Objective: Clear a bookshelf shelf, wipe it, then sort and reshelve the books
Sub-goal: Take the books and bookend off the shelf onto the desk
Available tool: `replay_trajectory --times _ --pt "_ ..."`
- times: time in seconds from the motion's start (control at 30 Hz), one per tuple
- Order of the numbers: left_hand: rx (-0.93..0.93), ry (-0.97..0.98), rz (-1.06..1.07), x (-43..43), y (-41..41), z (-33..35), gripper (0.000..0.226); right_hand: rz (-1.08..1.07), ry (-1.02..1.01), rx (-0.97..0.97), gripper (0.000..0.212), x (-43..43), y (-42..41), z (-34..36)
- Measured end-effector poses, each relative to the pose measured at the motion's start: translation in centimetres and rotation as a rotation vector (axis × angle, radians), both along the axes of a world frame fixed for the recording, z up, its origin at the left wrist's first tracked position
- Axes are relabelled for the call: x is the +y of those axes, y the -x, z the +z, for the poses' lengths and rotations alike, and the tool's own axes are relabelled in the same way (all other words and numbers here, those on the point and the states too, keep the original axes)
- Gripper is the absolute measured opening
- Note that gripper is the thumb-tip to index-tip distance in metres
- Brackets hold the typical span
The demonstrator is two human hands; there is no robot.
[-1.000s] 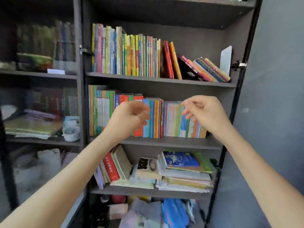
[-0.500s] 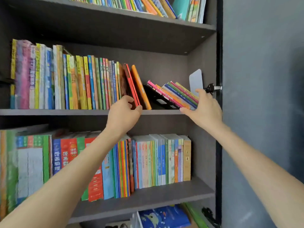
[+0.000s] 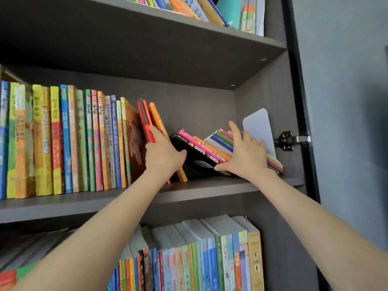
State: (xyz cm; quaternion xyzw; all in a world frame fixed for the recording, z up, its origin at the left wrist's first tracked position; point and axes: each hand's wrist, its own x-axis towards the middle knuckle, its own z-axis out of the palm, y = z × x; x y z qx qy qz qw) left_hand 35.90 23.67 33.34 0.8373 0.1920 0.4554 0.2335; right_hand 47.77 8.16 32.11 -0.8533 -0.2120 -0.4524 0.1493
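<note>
A dark wooden shelf (image 3: 210, 186) carries a long row of upright colourful books (image 3: 63, 141) on its left. Two leaning books, one red (image 3: 144, 116) and one orange (image 3: 156, 117), tilt against that row. My left hand (image 3: 162, 153) lies flat against them, fingers straight, thumb out to the right. To the right a stack of slanted books (image 3: 201, 147) with a black one lowest has fallen over. My right hand (image 3: 244, 151) is spread over that stack, fingers straight and thumb at the black book's lower edge. A white bookend (image 3: 259, 126) stands behind it.
The cabinet's right wall (image 3: 268, 97) carries a metal hinge (image 3: 290, 140). The shelf below holds a packed row of upright books (image 3: 210, 257). More leaning books (image 3: 210, 7) fill the shelf above. A grey wall (image 3: 346, 101) lies to the right.
The view rose from the middle shelves to this shelf. Both hands came up from the lower row; the left now presses the red and orange books, the right lies on the fallen stack.
</note>
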Motion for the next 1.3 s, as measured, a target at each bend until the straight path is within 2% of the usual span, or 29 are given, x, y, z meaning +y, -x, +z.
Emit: replay_trajectory --times 0.23,0.37,0.53,0.63,0.7,0.8,0.87,1.03,1.17,1.3 --pt "-0.143 -0.085 0.165 0.0 -3.3 1.5 0.1 0.017 0.097 -0.23 0.118 0.5 -0.5 -0.5" --pt "-0.235 -0.122 0.216 1.0 -3.9 2.2 0.102 -0.019 0.128 -0.234 0.125 0.3 -0.7 -0.3" --pt "-0.271 -0.183 0.176 1.0 -3.1 2.2 0.102 0.071 0.059 -0.228 0.109 0.6 -1.0 -0.2" --pt "-0.299 -0.249 0.186 0.1 -2.8 2.3 0.098 0.114 -0.067 -0.211 0.1 0.1 -1.1 0.3" --pt "-0.343 -0.295 0.203 -0.5 -3.1 2.3 0.087 0.133 -0.237 -0.185 0.095 -0.4 -1.4 0.9" --pt "-0.418 -0.278 0.195 -1.4 -3.8 2.6 0.043 0.196 -0.513 -0.082 0.093 -1.4 -2.5 2.8" --pt "-0.422 -0.253 0.163 -2.5 -4.5 2.8 0.027 0.231 -0.605 -0.005 0.092 -2.0 -3.2 4.1" --pt "-0.322 -0.299 0.104 -7.5 -7.6 3.3 0.017 0.322 -0.664 0.123 0.087 -3.7 -4.2 3.9" --pt "-0.332 -0.413 0.03 -9.3 -10.0 2.9 0.021 0.416 -0.663 0.208 0.109 -4.3 -3.7 3.7" --pt "-0.355 -0.399 0.037 -8.8 -10.0 3.0 0.025 0.419 -0.607 0.285 0.12 -4.2 -3.2 4.0"
